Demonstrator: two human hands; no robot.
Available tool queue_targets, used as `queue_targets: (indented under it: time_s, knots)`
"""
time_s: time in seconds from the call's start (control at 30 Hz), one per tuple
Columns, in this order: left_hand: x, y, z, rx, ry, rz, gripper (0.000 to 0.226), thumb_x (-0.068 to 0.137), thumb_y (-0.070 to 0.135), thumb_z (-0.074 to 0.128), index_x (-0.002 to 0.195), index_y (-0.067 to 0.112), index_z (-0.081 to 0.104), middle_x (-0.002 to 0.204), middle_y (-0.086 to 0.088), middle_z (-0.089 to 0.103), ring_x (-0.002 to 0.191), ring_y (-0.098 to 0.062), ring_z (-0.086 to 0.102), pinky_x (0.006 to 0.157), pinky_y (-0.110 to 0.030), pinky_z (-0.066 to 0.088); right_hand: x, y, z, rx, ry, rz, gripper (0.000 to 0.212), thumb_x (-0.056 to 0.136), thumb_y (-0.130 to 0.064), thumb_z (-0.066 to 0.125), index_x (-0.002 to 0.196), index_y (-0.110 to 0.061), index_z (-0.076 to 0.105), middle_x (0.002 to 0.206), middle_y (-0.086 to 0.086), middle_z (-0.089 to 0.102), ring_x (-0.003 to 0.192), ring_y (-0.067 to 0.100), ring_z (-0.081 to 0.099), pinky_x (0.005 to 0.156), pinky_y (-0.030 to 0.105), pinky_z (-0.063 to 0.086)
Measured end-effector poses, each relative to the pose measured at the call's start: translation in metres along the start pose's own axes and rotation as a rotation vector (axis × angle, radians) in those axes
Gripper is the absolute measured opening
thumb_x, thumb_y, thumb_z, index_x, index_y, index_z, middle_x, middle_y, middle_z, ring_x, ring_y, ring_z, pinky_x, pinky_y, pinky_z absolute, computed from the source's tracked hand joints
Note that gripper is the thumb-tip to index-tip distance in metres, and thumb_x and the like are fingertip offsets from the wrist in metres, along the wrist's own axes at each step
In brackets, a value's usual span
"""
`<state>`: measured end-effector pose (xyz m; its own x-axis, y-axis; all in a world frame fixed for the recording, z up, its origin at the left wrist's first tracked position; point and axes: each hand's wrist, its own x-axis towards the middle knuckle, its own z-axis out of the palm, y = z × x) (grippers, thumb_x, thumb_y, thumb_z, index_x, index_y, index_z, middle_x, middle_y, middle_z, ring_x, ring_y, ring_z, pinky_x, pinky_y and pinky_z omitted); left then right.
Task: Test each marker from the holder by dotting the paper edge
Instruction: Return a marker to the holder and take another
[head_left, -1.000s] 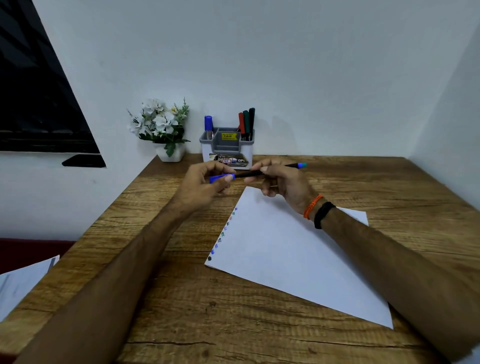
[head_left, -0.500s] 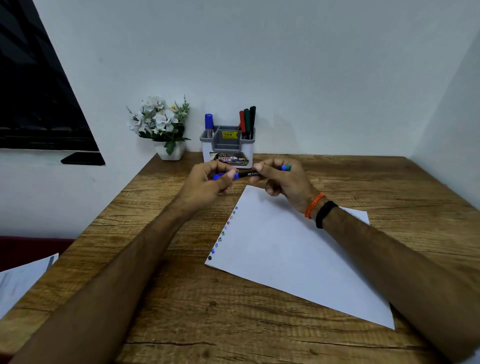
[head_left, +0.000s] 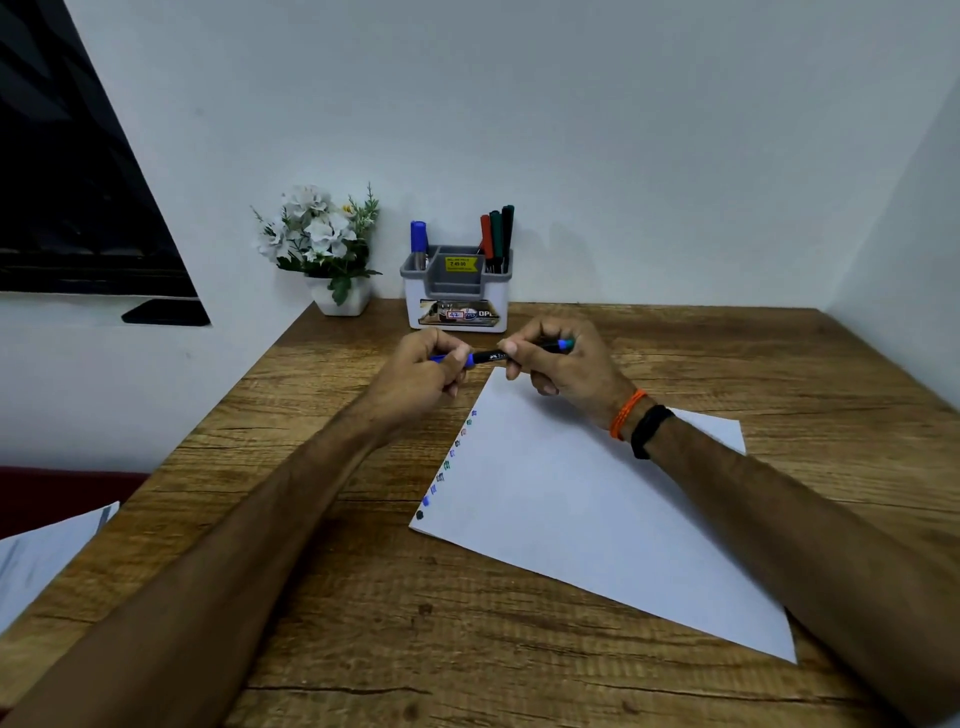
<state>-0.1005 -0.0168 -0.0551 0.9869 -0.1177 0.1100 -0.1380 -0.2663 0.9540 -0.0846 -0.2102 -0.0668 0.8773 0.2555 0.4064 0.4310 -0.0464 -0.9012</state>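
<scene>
Both hands meet mid-frame above the far corner of the paper (head_left: 597, 514). Left hand (head_left: 421, 379) curls its fingers round the blue cap end of a black marker (head_left: 493, 357); right hand (head_left: 561, 364) pinches the barrel, blue tail end poking out right. Marker lies roughly level, off the counter (head_left: 467, 649). Row of coloured dots (head_left: 449, 465) runs along the paper's left edge. Holder (head_left: 457, 291) at upper centre against the wall, markers upright inside. Flower pot (head_left: 340, 296) just left of it.
</scene>
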Motion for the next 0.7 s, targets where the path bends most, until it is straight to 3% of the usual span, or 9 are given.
queue_targets:
  time_s: [0.13,0.2,0.3,0.43,0.6,0.7]
  knots:
    - [0.004,0.008,-0.005,-0.009,0.006,0.069,0.006,0.097,0.011,0.053,0.094,0.01,0.059,0.078,-0.006,0.062,0.065,-0.011,0.058,0.065,-0.022,0.053,0.003,-0.006,-0.002,0.039,0.007,0.041,0.008,0.091,-0.01,0.065,0.088,-0.004,0.068,0.071,0.008,0.071,0.046,0.013,0.047,0.041,0.02,0.037]
    - [0.006,0.011,-0.011,-0.075,0.047,0.083,0.004,0.092,0.008,0.06,0.095,0.01,0.061,0.084,-0.008,0.066,0.069,-0.012,0.064,0.069,-0.022,0.057,0.003,-0.007,0.0,0.004,0.026,0.076,0.013,0.09,-0.015,0.068,0.097,-0.004,0.07,0.08,0.011,0.074,0.051,0.012,0.055,0.045,0.02,0.04]
    - [0.007,0.011,-0.02,-0.218,0.151,0.063,0.022,0.082,0.005,0.07,0.102,0.007,0.06,0.092,-0.012,0.071,0.074,-0.015,0.07,0.071,-0.024,0.059,0.002,-0.004,0.003,-0.106,0.039,0.106,0.025,0.084,-0.018,0.075,0.105,-0.004,0.071,0.088,0.011,0.076,0.062,0.007,0.066,0.051,0.017,0.045]
    - [0.012,0.015,-0.023,-0.164,0.27,0.102,0.033,0.079,0.008,0.075,0.108,-0.001,0.061,0.09,-0.013,0.072,0.075,-0.018,0.071,0.066,-0.025,0.059,0.007,-0.002,0.006,-0.259,0.046,0.102,0.023,0.079,-0.025,0.08,0.096,-0.01,0.075,0.077,0.015,0.074,0.066,0.011,0.064,0.066,0.021,0.05]
    - [0.033,0.042,-0.03,-0.136,0.325,0.203,0.022,0.08,0.006,0.075,0.098,0.001,0.064,0.081,-0.014,0.072,0.078,-0.025,0.072,0.077,-0.039,0.06,0.024,-0.007,0.004,-0.364,0.177,0.12,0.02,0.078,-0.03,0.081,0.09,-0.016,0.074,0.081,-0.003,0.074,0.074,0.004,0.068,0.068,0.015,0.052]
    - [0.052,0.061,-0.035,-0.076,0.346,0.249,0.018,0.081,0.01,0.076,0.096,0.007,0.066,0.086,-0.016,0.073,0.08,-0.026,0.073,0.079,-0.043,0.06,0.039,-0.008,-0.003,-0.428,0.282,0.122,0.021,0.079,-0.027,0.08,0.094,-0.014,0.072,0.084,-0.004,0.072,0.079,0.006,0.067,0.076,0.019,0.054]
